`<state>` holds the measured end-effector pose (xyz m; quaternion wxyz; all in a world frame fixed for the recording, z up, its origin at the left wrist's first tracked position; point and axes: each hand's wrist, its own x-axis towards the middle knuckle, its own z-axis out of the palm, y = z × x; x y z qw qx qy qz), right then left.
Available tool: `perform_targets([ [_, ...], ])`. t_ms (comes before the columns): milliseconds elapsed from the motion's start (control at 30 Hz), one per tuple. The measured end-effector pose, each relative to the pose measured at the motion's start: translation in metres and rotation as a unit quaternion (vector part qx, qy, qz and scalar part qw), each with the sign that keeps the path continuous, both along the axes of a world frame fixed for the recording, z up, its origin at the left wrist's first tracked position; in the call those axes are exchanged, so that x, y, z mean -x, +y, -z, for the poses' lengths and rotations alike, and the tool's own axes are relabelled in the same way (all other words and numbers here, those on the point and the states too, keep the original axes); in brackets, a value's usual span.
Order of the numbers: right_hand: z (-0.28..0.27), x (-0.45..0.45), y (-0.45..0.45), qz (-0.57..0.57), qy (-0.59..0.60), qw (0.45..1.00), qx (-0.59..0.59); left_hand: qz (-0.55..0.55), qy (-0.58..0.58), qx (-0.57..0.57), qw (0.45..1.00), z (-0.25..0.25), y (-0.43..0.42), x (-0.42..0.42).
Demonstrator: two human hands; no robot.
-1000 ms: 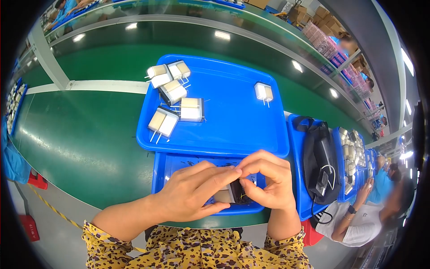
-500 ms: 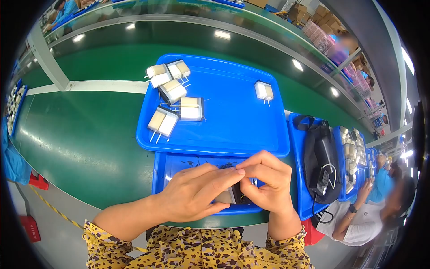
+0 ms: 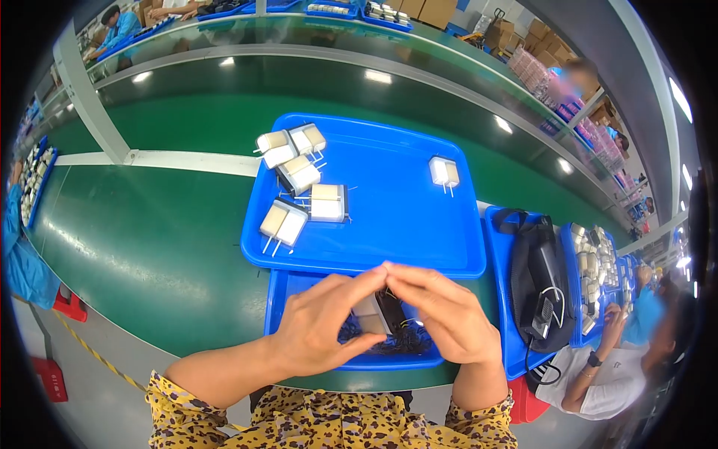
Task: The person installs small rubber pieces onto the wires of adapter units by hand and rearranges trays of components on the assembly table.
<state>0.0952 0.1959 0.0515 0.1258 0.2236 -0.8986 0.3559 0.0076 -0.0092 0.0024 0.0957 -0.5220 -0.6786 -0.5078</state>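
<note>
A white plug adapter with a dark end sits between my two hands, over the lower blue tray. My left hand curls round its left side, thumb below and fingers above. My right hand is on the other side, its fingers bent and pressed together, with the tips meeting those of my left hand at the top. Whatever is pinched there is too small to make out. Dark thin clippings lie in the lower tray under the adapter.
Several plug adapters lie at the left of the upper blue tray, one more adapter at its right. To the right, a tray holds a black bag; beyond it are trays of adapters and a seated person.
My right hand has opened out from its tight curl and moved slightly, showing more of the adapter's dark end. The whole scene has shifted a little down and right in view.
</note>
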Motion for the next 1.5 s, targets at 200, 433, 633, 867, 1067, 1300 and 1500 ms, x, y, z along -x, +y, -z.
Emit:
perform_targets([
  [200, 0.000, -0.002, 0.012, -0.001, -0.099, 0.979, 0.179, 0.020, -0.010, -0.060, 0.998, -0.002, 0.001, 0.001],
  [433, 0.021, 0.003, -0.009, -0.027, -0.084, 0.977, 0.192, 0.076, -0.104, -0.088, 0.988, 0.001, -0.001, -0.002],
  [633, 0.004, 0.026, 0.002, 0.096, -0.031, 0.948, 0.300, -0.034, -0.059, -0.053, 0.996, -0.017, -0.008, 0.013],
  [867, 0.009, 0.058, -0.018, 0.106, -0.143, 0.954, 0.241, 0.043, -0.241, -0.070, 0.967, -0.006, 0.000, 0.012],
  [1067, 0.007, 0.070, -0.017, 0.223, 0.058, 0.965, -0.123, -0.100, 0.033, 0.059, 0.993, -0.011, -0.012, 0.032],
  [1300, 0.029, 0.127, 0.019, 0.259, 0.068, 0.933, -0.241, -0.120, 0.118, 0.142, 0.975, 0.008, -0.007, 0.030],
  [1500, 0.032, 0.146, 0.047, 0.318, 0.076, 0.897, -0.297, -0.114, 0.124, 0.160, 0.973, 0.006, -0.009, 0.030],
])
